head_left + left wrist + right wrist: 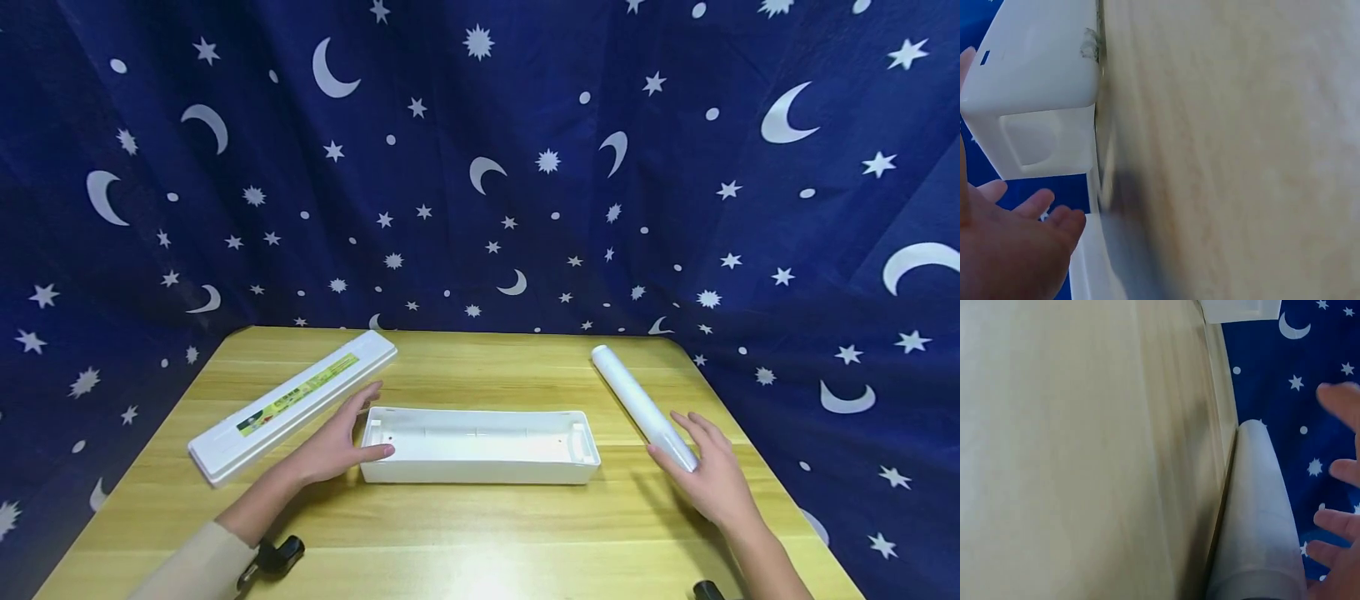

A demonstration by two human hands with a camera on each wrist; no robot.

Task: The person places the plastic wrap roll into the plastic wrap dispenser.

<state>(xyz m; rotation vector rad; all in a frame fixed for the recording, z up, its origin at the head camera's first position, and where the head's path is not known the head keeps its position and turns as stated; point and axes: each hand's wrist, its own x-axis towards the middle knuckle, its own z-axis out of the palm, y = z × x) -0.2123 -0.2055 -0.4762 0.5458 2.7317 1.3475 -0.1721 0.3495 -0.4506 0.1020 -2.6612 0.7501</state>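
Note:
A long white box without a cover (480, 472) lies crosswise on the table in the head view. My left hand (333, 446) is at its left end, thumb over the rim and fingers spread behind; whether it touches is unclear. The left wrist view shows that hand (1016, 250) with loose fingers beside the box end (1035, 62). On the right, a white, shiny roll of cling film (637, 396) lies slantwise. My right hand (712, 479) hovers around its near end, thumb and fingers apart. In the right wrist view, the fingers (1338, 525) stand off the roll (1260, 506).
A long white lid (300, 400) with a green and yellow label lies at a slant on the left of the wooden table (450, 529). A dark blue curtain (442, 183) with moons and stars hangs behind the table and along both sides.

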